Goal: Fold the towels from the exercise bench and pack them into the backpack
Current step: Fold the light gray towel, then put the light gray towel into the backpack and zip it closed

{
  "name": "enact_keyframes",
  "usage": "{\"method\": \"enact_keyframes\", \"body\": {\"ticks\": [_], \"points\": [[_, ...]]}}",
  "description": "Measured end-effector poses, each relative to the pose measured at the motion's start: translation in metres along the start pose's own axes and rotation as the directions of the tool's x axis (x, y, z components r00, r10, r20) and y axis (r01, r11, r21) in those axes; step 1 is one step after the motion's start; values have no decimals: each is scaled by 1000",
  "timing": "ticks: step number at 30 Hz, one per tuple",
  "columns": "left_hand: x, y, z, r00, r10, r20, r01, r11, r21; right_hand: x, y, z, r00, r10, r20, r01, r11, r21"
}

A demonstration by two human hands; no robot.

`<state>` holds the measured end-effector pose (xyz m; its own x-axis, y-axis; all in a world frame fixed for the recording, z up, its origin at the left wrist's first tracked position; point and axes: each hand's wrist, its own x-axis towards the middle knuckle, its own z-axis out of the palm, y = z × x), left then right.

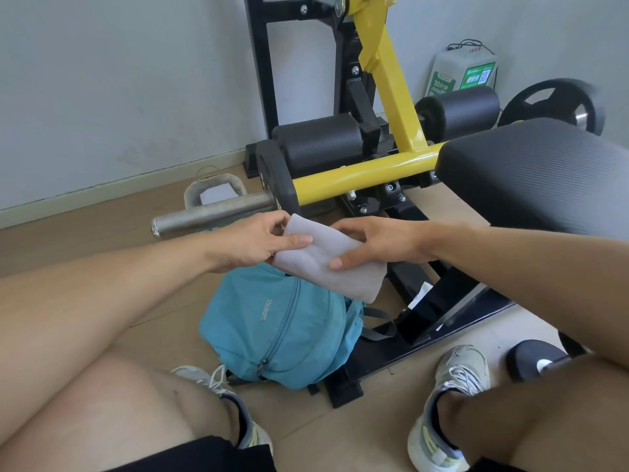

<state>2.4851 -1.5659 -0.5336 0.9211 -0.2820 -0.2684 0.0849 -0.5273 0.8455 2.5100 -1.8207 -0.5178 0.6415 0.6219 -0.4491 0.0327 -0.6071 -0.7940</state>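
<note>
A small grey towel (323, 264), folded into a flat rectangle, hangs in the air between my hands. My left hand (253, 241) pinches its left end with thumb and fingers. My right hand (377, 241) grips its top edge and right side, thumb lying across the cloth. Directly below stands a teal backpack (279, 332) on the floor between my feet, its front zipper closed; its top opening is hidden behind the towel. The black padded exercise bench (537, 178) rises at the right with no towel showing on it.
A yellow and black gym machine frame (381, 168) with a steel bar (211, 212) and black roller pads stands just behind the backpack. A weight plate (558, 107) leans at the far right. My knees and white shoes flank the bag on the wooden floor.
</note>
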Motion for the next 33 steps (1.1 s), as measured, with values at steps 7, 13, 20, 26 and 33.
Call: {"method": "enact_keyframes", "body": {"ticks": [7,13,20,26,33], "points": [[11,-5,18,984,-165,-62,174,959,223,9,21,7,996,68,-64,-73,994,-81],[28,-5,50,923,-376,83,165,581,797,10,51,-5,952,271,-144,-307,833,-461],[53,1,115,898,-417,140,110,522,846,22,65,0,932,361,-32,-290,689,-665],[40,-68,176,883,-456,-108,316,411,855,31,71,8,931,365,25,-249,682,-688],[48,-55,106,849,-528,-11,309,479,822,37,73,18,924,381,20,-265,677,-687]]}}
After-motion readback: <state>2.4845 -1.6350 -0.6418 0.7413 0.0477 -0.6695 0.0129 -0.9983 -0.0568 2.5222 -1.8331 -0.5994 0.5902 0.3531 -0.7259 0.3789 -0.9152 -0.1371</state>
